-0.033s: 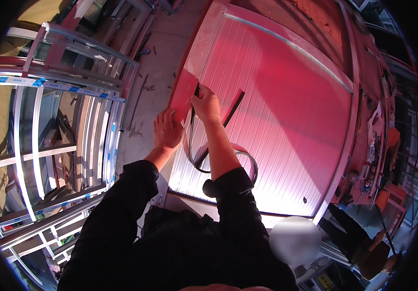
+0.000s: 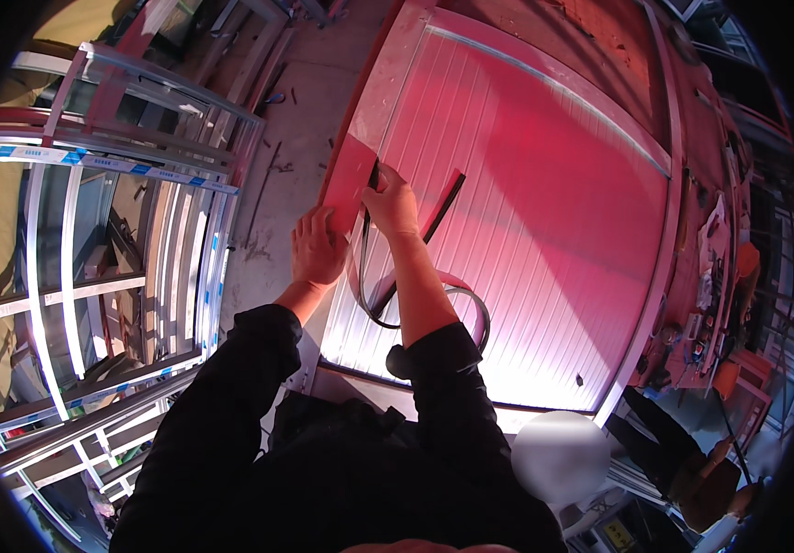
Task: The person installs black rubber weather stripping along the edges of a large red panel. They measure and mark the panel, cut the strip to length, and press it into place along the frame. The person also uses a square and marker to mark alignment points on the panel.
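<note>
Head cam: our right hand [image 2: 392, 205] pinches a bendy black strip [image 2: 444, 206], left hand [image 2: 319, 247] touches the left frame rail [image 2: 380, 97], can't tell if gripping.

A diagonal shadow crosses the reddish ribbed panel [image 2: 508, 230]; glare whitens its near end, fisheye distortion bows the periphery

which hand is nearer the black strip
Right. The right hand pinches the black strip near its upper left end; the left hand rests on the frame edge, left of the strip.
</note>
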Action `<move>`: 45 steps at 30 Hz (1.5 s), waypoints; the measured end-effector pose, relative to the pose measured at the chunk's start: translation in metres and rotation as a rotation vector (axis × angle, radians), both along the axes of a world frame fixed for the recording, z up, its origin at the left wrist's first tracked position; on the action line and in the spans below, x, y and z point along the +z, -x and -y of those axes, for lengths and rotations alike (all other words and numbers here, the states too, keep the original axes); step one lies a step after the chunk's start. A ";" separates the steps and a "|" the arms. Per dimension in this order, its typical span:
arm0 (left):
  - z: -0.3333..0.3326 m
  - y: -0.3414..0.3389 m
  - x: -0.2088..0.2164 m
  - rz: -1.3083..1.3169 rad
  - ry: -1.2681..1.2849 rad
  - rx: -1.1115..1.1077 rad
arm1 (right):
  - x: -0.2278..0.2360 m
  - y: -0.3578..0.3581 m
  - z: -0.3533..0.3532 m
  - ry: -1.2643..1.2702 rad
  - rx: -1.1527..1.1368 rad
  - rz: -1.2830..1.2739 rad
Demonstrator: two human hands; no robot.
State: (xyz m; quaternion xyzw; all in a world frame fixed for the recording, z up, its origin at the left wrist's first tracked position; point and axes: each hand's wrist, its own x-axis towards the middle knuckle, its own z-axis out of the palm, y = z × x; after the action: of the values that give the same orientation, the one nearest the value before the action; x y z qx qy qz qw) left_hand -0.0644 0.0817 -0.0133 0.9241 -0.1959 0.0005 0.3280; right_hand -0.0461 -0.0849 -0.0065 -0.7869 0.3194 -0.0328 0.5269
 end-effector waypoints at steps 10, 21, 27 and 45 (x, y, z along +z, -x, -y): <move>-0.003 0.003 -0.002 -0.058 -0.018 0.001 | -0.013 0.006 -0.005 0.031 0.046 0.038; -0.001 0.004 -0.008 0.002 -0.041 0.016 | -0.005 0.058 -0.029 -0.091 0.007 0.049; -0.008 0.000 -0.024 0.016 0.145 -0.042 | 0.004 0.165 -0.068 -0.154 -0.054 -0.138; -0.014 0.018 -0.008 -0.028 0.078 -0.160 | 0.015 0.174 -0.107 0.027 -0.085 -0.021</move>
State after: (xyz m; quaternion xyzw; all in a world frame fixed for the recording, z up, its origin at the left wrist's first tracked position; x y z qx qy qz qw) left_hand -0.0825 0.0955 -0.0217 0.8920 -0.2644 -0.0309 0.3652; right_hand -0.2201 0.0219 0.0085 -0.7799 0.3576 -0.0512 0.5111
